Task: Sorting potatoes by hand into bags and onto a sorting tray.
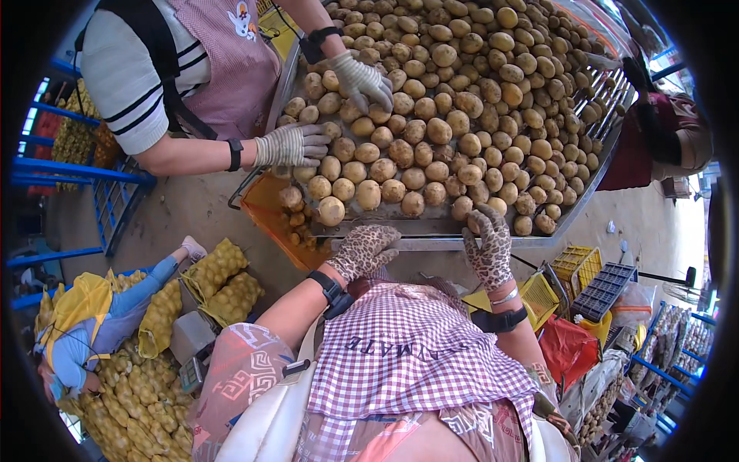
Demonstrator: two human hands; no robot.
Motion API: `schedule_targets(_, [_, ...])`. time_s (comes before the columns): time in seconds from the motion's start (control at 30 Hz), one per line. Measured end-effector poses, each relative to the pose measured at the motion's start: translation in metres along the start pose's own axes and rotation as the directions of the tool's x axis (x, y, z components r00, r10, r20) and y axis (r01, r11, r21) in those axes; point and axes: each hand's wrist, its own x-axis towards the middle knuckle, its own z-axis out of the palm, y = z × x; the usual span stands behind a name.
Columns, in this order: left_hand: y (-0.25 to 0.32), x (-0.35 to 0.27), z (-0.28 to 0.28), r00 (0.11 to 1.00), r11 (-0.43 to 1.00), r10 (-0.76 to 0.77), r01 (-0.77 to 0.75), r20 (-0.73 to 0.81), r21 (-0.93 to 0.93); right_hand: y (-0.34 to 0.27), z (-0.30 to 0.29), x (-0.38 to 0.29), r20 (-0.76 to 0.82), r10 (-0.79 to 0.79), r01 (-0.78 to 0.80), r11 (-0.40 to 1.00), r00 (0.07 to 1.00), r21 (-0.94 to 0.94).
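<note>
Many round brown potatoes (439, 131) lie spread on a metal sorting table (415, 227) in front of me. My left hand (365, 249), in a leopard-print glove, hovers at or rests on the table's near edge, its fingers pointing right and nothing visible in them. My right hand (489, 245), gloved alike, reaches over the same edge farther right. Its fingers touch potatoes at the border of the pile; a potato (473, 222) shows between thumb and fingers, but whether it is gripped is unclear.
Across the left corner, a co-worker's two striped-gloved hands (291, 145) touch potatoes. An orange mesh bag (268, 211) hangs below that corner. Filled yellow net bags (222, 268) lie on the floor, near another person bending down (75, 341). Plastic crates (603, 291) stand at right.
</note>
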Motion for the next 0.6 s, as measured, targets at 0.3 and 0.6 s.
schedule_targets(0.3, [-0.019,-0.022,-0.028,0.990,0.995,-0.036,0.023,-0.138,-0.096,0.030,0.040,0.045,0.111,0.643,-0.563,0.730,0.757,-0.387])
schedule_targets(0.6, [0.041,0.103,-0.033,0.939,0.946,0.297,-0.265,-0.173,0.185,0.019,-0.001,0.024,0.477,0.165,-0.192,0.981,0.863,0.009])
